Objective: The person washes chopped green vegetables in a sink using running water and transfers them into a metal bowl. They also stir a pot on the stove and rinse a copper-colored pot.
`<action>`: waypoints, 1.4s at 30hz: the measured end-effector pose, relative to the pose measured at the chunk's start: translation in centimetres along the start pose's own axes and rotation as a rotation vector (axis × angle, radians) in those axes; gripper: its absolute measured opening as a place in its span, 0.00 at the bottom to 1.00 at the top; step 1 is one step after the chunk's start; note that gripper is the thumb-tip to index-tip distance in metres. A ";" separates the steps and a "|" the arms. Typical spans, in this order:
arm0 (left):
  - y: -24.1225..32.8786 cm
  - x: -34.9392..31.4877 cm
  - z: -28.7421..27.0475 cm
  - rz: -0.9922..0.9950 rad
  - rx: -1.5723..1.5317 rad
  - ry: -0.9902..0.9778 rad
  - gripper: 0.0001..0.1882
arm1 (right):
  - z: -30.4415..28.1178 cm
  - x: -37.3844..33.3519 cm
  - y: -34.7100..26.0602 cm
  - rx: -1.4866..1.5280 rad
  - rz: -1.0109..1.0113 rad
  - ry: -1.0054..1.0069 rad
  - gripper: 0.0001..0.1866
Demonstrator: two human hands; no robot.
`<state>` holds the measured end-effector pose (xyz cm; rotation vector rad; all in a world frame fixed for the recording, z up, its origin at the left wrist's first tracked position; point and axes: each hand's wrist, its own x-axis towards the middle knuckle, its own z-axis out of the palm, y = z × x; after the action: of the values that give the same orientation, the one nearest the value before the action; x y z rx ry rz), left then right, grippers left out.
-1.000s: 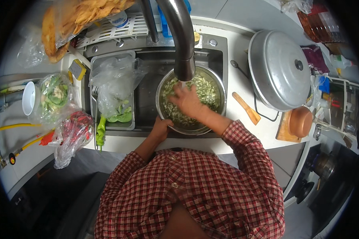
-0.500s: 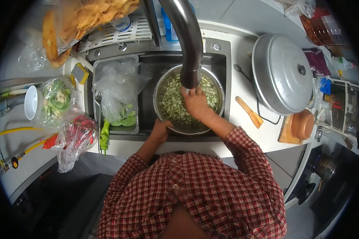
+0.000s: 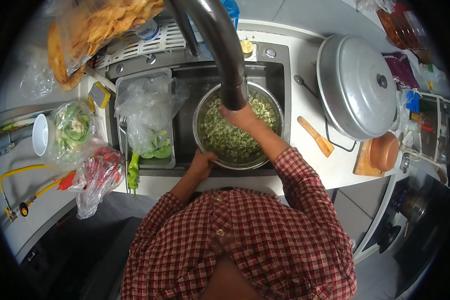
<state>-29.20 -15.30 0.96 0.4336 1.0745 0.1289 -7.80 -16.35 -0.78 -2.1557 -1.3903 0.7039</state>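
A round metal bowl [image 3: 196,125] stands in the dark sink, holding finely chopped green and white vegetables [image 3: 225,137]. My left hand [image 3: 203,164] is closed on the bowl's near-left rim, thumb over the edge. My right hand [image 3: 241,118] reaches into the bowl over the chopped vegetables, just below the faucet [image 3: 230,65]. The faucet's end covers part of that hand, and its fingers are blurred, so their pose is unclear.
Left of the bowl, a tray [image 3: 173,150] holds a plastic bag [image 3: 147,110] and leaves. A green pepper [image 3: 133,172] lies by the counter edge. On the right are a large lidded pot [image 3: 352,85], a wooden spatula [image 3: 316,137] and a brown pot [image 3: 384,151].
My right hand has shifted slightly left and up within the bowl, its fingers now more hidden by the faucet. My left hand keeps its hold on the rim. The whole view has shifted a little.
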 end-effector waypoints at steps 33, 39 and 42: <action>-0.4 -0.8 0.2 0.054 -0.019 -0.091 0.31 | -0.1 -6.9 -2.0 -0.584 -0.430 -0.301 0.29; 0.7 -1.1 0.4 0.125 -0.062 -0.064 0.28 | -2.5 -6.9 -2.2 -0.560 0.144 -0.195 0.25; 0.4 -0.1 0.9 0.142 -0.058 -0.128 0.28 | -2.4 -8.6 -4.6 -0.431 0.051 -0.527 0.26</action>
<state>-28.40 -15.23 1.58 0.4594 0.9119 0.2546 -12.38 -22.88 5.34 -2.4446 -1.9017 1.1398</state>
